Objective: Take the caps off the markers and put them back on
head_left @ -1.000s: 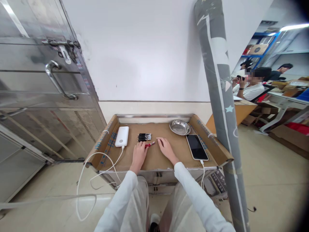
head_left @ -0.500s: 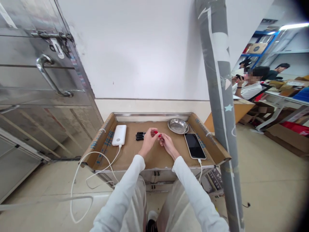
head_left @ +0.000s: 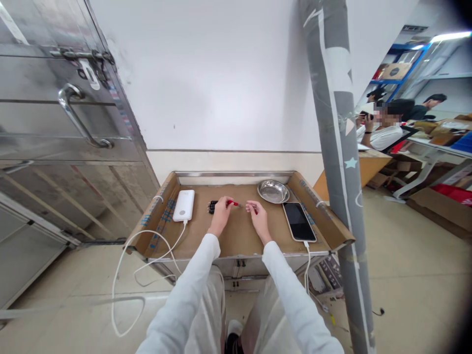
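Over the brown, cardboard-lined cart top (head_left: 236, 241), your left hand (head_left: 221, 216) is pinching a slim red pen-shaped piece with a pale, narrow tip (head_left: 232, 202) between thumb and fingers. Your right hand (head_left: 258, 218) is facing it, fingers curled inward (a reddish trace is showing there, too small for telling whether anything is being held). The piece is lying to the left of the right fingertips, its long axis running crosswise and its tip pointing at them across a narrow gap; the left hand is being the nearer, already touching. Slender black pen-shaped pieces (head_left: 211, 207) are lying beside the left hand, partly hidden
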### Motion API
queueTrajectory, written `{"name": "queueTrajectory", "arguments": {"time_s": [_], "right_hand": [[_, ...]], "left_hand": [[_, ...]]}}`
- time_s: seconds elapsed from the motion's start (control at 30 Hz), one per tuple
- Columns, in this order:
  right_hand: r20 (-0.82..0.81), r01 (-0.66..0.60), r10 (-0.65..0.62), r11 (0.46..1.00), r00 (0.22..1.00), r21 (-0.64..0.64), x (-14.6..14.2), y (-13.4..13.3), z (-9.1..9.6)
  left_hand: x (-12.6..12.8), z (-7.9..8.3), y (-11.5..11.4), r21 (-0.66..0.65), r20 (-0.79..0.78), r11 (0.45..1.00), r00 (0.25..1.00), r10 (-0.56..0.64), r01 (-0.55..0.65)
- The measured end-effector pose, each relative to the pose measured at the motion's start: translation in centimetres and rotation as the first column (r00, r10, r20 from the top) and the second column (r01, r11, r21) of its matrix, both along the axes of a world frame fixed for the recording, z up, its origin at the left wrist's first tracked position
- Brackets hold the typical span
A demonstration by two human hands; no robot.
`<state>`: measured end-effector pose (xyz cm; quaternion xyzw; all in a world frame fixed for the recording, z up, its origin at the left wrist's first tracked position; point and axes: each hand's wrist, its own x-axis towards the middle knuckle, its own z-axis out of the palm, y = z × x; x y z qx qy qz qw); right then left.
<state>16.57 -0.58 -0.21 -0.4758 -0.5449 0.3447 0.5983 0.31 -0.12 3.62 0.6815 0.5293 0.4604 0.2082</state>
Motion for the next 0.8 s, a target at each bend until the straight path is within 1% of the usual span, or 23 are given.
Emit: {"name": "queueTrajectory", "arguments": {"time_s": [0.03,0.07,0.13,0.2,0.23,0.3,0.4,0.5,0.57,0.6,0.67,0.8], "right_hand": [[0.079,0.04,-0.043,0.998,0.996,0.042,0.0,-0.2,0.1],[0.15,0.044,-0.055,0.996,0.987,0.078,0.1,-0.4,0.2],[0.288,-0.031,-0.008,0.991,0.958,0.13,0.1,-0.8,0.4],[0.43,-0.145,0.075,0.98,0.9,0.133,0.0,-1.2,0.6],[0.496,-0.19,0.107,0.974,0.862,0.121,-0.1,-1.5,0.7],[0.595,-0.214,0.102,0.969,0.797,0.121,-0.1,-1.9,0.8],[0.688,-0.17,0.026,0.975,0.726,0.143,0.1,-2.5,0.8],[0.746,-0.068,-0.072,0.986,0.662,0.155,0.6,-2.7,0.3],[0.747,-0.01,-0.116,0.987,0.654,0.162,1.1,-2.6,-0.1],[0.734,-0.001,-0.123,0.986,0.667,0.166,1.3,-2.5,-0.3],[0.713,-0.013,-0.11,0.986,0.693,0.166,1.5,-2.3,-0.7],[0.71,-0.039,-0.08,0.988,0.699,0.15,1.6,-1.9,-1.1]], "left_hand": [[0.4,-0.4,-0.2,0.022,-0.109,1.0,0.994,-0.016,0.019],[0.7,-0.7,-0.4,0.037,-0.217,0.999,0.976,-0.017,0.026],[1.4,-1.3,-1.0,0.081,-0.397,0.997,0.917,0.041,-0.009],[1.8,-1.9,-1.7,0.13,-0.477,0.991,0.873,0.101,-0.043],[1.8,-2.1,-2.0,0.153,-0.49,0.987,0.863,0.123,-0.054],[1.8,-2.3,-2.6,0.182,-0.493,0.982,0.859,0.14,-0.056],[1.5,-2.3,-3.2,0.162,-0.498,0.987,0.865,0.064,0.02],[1.4,-2.1,-3.5,0.128,-0.503,0.986,0.864,-0.032,0.111],[1.5,-2.1,-3.5,0.111,-0.51,0.983,0.857,-0.073,0.149],[1.5,-2.2,-3.4,0.102,-0.515,0.981,0.853,-0.088,0.163],[1.6,-2.3,-3.1,0.088,-0.519,0.98,0.848,-0.106,0.177],[1.6,-2.6,-2.4,0.089,-0.491,0.978,0.863,-0.121,0.187]]}}
